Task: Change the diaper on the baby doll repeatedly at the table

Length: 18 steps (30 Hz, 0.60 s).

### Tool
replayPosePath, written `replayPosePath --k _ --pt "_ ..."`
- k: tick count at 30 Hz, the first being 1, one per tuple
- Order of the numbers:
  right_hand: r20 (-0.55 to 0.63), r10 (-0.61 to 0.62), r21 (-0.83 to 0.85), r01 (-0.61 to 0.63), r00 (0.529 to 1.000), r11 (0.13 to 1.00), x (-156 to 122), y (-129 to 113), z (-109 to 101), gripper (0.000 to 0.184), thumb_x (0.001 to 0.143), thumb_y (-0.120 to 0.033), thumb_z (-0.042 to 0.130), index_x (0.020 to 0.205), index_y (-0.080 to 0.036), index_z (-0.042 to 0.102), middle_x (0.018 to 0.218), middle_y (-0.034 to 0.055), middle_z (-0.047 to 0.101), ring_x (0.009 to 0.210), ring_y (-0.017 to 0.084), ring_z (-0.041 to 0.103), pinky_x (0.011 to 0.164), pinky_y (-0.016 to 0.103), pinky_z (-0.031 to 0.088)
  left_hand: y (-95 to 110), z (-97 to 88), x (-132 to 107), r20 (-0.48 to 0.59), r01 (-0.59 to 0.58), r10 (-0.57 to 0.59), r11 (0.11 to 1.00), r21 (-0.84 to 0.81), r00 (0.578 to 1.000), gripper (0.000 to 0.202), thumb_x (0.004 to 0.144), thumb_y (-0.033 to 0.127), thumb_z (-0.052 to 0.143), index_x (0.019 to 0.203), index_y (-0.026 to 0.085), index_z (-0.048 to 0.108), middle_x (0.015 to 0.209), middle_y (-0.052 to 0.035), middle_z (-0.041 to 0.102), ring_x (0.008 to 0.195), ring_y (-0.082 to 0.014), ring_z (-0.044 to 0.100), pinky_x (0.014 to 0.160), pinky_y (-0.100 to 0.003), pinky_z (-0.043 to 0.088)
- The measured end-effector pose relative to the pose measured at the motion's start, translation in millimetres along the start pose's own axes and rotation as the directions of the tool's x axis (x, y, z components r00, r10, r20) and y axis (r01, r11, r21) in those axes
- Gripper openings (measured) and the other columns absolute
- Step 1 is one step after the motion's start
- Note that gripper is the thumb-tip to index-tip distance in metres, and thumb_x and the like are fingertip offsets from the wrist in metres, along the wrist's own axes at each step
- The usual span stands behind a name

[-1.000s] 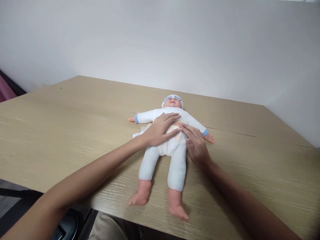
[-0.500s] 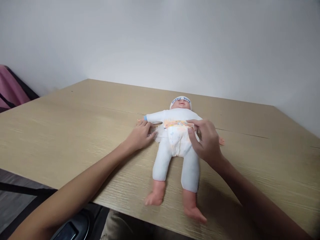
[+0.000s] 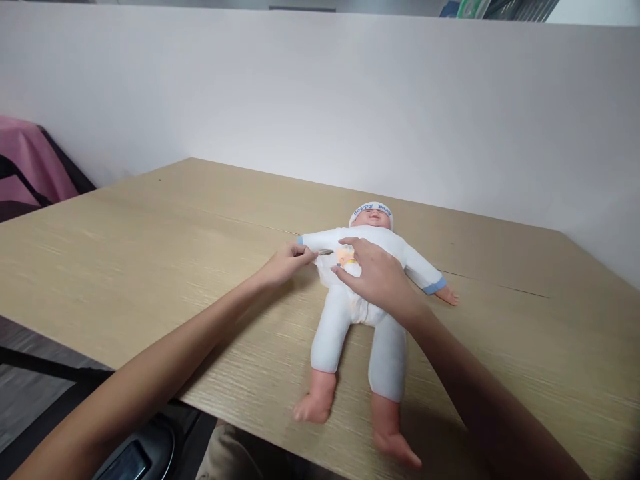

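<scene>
A baby doll in white clothes and a white cap lies on its back on the wooden table, feet toward me. A white diaper with an orange print wraps its waist. My left hand pinches the diaper's side tab at the doll's left flank. My right hand lies over the doll's belly, fingers pressing the diaper's front.
A white wall runs close behind the table. A pink cloth on a dark chair stands at the far left. The table's near edge runs just under the doll's feet, with my lap and a dark object below it.
My right hand moved from the doll's right side across onto its belly. My left hand stayed at the diaper's side and closed on its tab. The view shifted up slightly.
</scene>
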State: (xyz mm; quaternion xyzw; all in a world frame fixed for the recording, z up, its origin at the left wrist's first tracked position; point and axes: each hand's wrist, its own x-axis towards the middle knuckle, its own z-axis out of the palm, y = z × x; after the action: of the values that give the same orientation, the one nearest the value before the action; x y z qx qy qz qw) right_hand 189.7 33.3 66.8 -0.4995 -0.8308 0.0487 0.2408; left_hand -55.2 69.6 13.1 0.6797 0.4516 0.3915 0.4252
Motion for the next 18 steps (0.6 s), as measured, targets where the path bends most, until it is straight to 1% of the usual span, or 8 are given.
replayPosePath --k 2,4,6,8,11,13,15,18 --pt "0.016 0.002 0.024 -0.002 1.000 1.000 0.3 0.3 -3.6 0.052 0.102 -0.045 0.073 0.148 -0.022 0.066 0.138 0.0130 0.078 0.124 0.036 0.073 0.100 0.047 0.056 11.8 14.0 7.5 -0.009 0.010 -0.012 0.992 -0.126 1.000 0.058 0.095 0.062 0.069 0.061 0.022 0.042 0.064 0.0044 0.040 0.062 -0.0124 0.034 0.064 -0.030 0.028" --pt "0.039 0.013 0.068 -0.016 0.999 0.998 1.9 2.2 -6.7 0.058 0.101 -0.047 0.075 0.152 -0.022 0.065 0.127 0.0120 0.080 0.114 0.034 0.075 0.093 0.044 0.055 24.6 32.6 16.0 0.007 0.009 -0.008 0.977 -0.213 1.000 0.058 0.092 0.064 0.074 0.061 0.021 0.049 0.065 0.0024 0.049 0.064 -0.0127 0.039 0.064 -0.030 0.032" --pt "0.050 0.036 0.114 -0.041 0.998 0.993 4.2 5.3 -8.8 0.061 0.099 -0.044 0.076 0.155 -0.021 0.064 0.112 0.0082 0.081 0.102 0.030 0.075 0.087 0.040 0.053 34.3 50.4 24.4 0.051 -0.001 0.016 0.960 -0.281 0.999 0.056 0.089 0.066 0.078 0.064 0.019 0.058 0.070 0.0000 0.057 0.066 -0.0131 0.044 0.064 -0.029 0.033" --pt "0.046 0.063 0.151 -0.070 0.997 0.986 6.1 8.8 -10.1 0.061 0.098 -0.038 0.076 0.155 -0.021 0.064 0.101 0.0043 0.078 0.093 0.026 0.073 0.083 0.036 0.050 37.4 63.3 31.3 0.083 -0.002 0.033 0.940 -0.341 0.996 0.057 0.090 0.069 0.077 0.068 0.018 0.064 0.072 -0.0016 0.061 0.066 -0.0130 0.045 0.062 -0.029 0.033" --pt "0.032 0.092 0.199 -0.097 0.995 0.975 7.3 12.6 -11.0 0.055 0.099 -0.038 0.075 0.151 -0.022 0.067 0.093 0.0011 0.074 0.082 0.021 0.068 0.078 0.033 0.046 28.1 71.1 36.1 0.068 -0.008 0.039 0.914 -0.406 0.997 0.060 0.101 0.073 0.062 0.081 0.017 0.070 0.072 -0.0019 0.060 0.063 -0.0132 0.043 0.059 -0.029 0.033" --pt "0.026 0.103 0.230 -0.107 0.994 0.967 7.4 14.1 -11.0 0.048 0.104 -0.038 0.068 0.149 -0.022 0.069 0.088 -0.0006 0.070 0.076 0.020 0.063 0.074 0.032 0.044 15.8 71.9 34.9 0.008 -0.044 0.053 0.896 -0.441 0.999 0.055 0.105 0.071 0.058 0.094 0.019 0.069 0.071 0.0010 0.055 0.062 -0.0136 0.044 0.058 -0.028 0.033" --pt "0.024 0.119 0.248 -0.121 0.993 0.961 7.4 14.9 -10.3 0.043 0.106 -0.033 0.061 0.147 -0.023 0.071 0.083 -0.0024 0.065 0.071 0.018 0.060 0.072 0.032 0.041 2.9 72.4 31.5 -0.067 -0.092 0.069 0.886 -0.454 0.995 0.045 0.105 0.066 0.064 0.107 0.022 0.064 0.076 0.0035 0.054 0.064 -0.0135 0.046 0.060 -0.027 0.036" --pt "0.008 0.136 0.268 -0.133 0.991 0.954 7.3 15.6 -8.0 0.043 0.103 -0.026 0.060 0.144 -0.024 0.072 0.080 -0.0042 0.060 0.070 0.017 0.058 0.071 0.032 0.040 -11.7 74.1 26.8 -0.133 -0.131 0.083 0.904 -0.408 0.988 0.044 0.102 0.061 0.074 0.117 0.023 0.060 0.090 0.0022 0.059 0.073 -0.0134 0.052 0.065 -0.027 0.040"
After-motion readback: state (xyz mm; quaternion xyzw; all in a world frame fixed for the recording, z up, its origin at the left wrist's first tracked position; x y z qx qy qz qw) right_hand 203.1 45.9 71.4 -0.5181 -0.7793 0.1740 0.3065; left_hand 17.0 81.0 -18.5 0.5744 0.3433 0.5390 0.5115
